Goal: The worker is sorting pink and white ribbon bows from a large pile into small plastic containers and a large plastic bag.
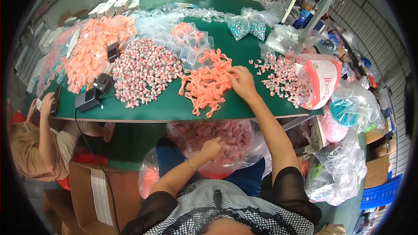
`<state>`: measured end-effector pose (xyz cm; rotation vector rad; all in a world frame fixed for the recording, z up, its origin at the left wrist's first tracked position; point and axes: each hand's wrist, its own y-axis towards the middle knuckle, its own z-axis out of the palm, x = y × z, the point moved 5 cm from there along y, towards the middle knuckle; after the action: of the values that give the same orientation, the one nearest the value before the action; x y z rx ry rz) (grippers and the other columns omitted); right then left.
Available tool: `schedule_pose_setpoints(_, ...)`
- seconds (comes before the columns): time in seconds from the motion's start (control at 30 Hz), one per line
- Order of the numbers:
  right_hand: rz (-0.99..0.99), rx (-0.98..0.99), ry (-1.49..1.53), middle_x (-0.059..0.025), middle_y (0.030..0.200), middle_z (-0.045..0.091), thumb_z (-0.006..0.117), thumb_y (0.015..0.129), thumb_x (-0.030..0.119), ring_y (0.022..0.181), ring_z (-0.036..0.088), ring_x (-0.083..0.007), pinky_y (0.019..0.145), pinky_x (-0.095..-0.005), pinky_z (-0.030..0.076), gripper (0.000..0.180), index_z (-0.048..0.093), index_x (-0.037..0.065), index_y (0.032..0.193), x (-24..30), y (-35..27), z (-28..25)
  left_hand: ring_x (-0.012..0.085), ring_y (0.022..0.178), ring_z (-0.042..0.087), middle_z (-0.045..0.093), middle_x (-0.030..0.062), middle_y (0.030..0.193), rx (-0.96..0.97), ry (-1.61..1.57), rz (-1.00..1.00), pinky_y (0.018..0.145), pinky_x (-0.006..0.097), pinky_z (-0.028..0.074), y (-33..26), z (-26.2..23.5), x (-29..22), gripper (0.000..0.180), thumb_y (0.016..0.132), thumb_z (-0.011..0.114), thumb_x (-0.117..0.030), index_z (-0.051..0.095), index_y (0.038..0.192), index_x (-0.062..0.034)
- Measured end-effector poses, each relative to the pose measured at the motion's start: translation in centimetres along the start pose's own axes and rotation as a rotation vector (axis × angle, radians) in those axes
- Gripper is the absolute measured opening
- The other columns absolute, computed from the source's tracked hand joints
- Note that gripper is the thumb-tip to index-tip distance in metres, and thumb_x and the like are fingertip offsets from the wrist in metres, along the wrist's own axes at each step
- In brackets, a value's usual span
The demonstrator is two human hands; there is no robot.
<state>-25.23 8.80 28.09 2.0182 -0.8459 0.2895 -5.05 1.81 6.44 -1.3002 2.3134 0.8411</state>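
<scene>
Many pink pieces [235,135] lie in a clear bag [250,151]; hands [243,83] apart, grip unclear

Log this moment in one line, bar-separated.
left hand: at small pink blocks | right hand: at edge of orange looped cords | cords' surface: green tabletop | grips: unclear

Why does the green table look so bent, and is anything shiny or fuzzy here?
Head view: the wide fisheye lens bows the green table and leaves the corners black; white glints streak the clear plastic bag at the right; the right hand and orange loops look fairly crisp, while small background items are hard to make out.
</scene>
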Motion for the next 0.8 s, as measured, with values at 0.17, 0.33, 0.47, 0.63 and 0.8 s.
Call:
schedule_pose_setpoints(0.17, -0.211, 0.059, -0.259, -0.0072, 0.102, 0.063, 0.063, 0.079, 0.01, 0.099, 0.056, -0.0315, 0.084, -0.0429, 0.047, 0.026, 0.066, 0.014, 0.105, 2.3, 4.1, 5.1, 0.0356, 0.092, 0.065, 0.06, 0.016, 0.108, 0.226, 0.108, -0.211, 0.074, 0.045, 0.054, -3.3, 6.7, 4.6, 0.026, 0.076, 0.065, -0.015, 0.063, 0.101, -0.0066)
schedule_pose_setpoints(0.33, -0.067, 0.222, -0.365, -0.0059, 0.108, 0.062, 0.067, 0.078, 0.022, 0.115, 0.05, -0.028, 0.089, -0.0547, 0.036, 0.039, 0.064, 0.022, 0.117, 2.9, 5.6, 11.2, 0.0365, 0.1, 0.064, 0.058, 0.0185, 0.113, 0.521, 0.1, -0.322, 0.08, 0.046, 0.053, -5.4, 7.5, 4.0, 0.031, 0.076, 0.064, -0.011, 0.061, 0.106, -0.0082)
schedule_pose_setpoints(0.47, 0.049, 0.225, -0.387, -0.0093, 0.109, 0.063, 0.07, 0.079, 0.021, 0.11, 0.054, -0.0273, 0.09, -0.0559, 0.036, 0.032, 0.067, 0.023, 0.11, 2.4, 6.5, 13.5, 0.0363, 0.097, 0.064, 0.059, 0.0159, 0.11, 0.31, 0.024, -0.24, 0.079, 0.045, 0.053, -5.3, 7.4, 4.8, 0.026, 0.077, 0.063, -0.01, 0.062, 0.103, -0.0078)
schedule_pose_setpoints(0.63, -0.068, -0.036, 0.16, -0.0144, 0.093, 0.066, 0.062, 0.081, 0.006, 0.085, 0.064, -0.027, 0.077, -0.0401, 0.049, 0.02, 0.07, 0.007, 0.099, 2.6, 6.0, 8.6, 0.0321, 0.089, 0.064, 0.065, 0.0122, 0.095, -0.144, -0.23, 0.065, 0.077, 0.039, 0.053, 1.0, -10.0, -2.8, 0.017, 0.081, 0.066, -0.011, 0.066, 0.095, -0.0033)
schedule_pose_setpoints(0.8, 0.121, 0.046, 0.205, -0.0022, 0.089, 0.064, 0.065, 0.084, 0.001, 0.076, 0.057, -0.0088, 0.068, -0.0235, 0.047, 0.02, 0.068, 0.002, 0.104, 2.8, 0.9, 1.0, 0.0338, 0.082, 0.063, 0.065, 0.0139, 0.088, -0.617, -0.027, 0.05, 0.071, 0.041, 0.052, 2.3, -22.5, -3.2, 0.012, 0.078, 0.064, -0.004, 0.065, 0.09, -0.0044)
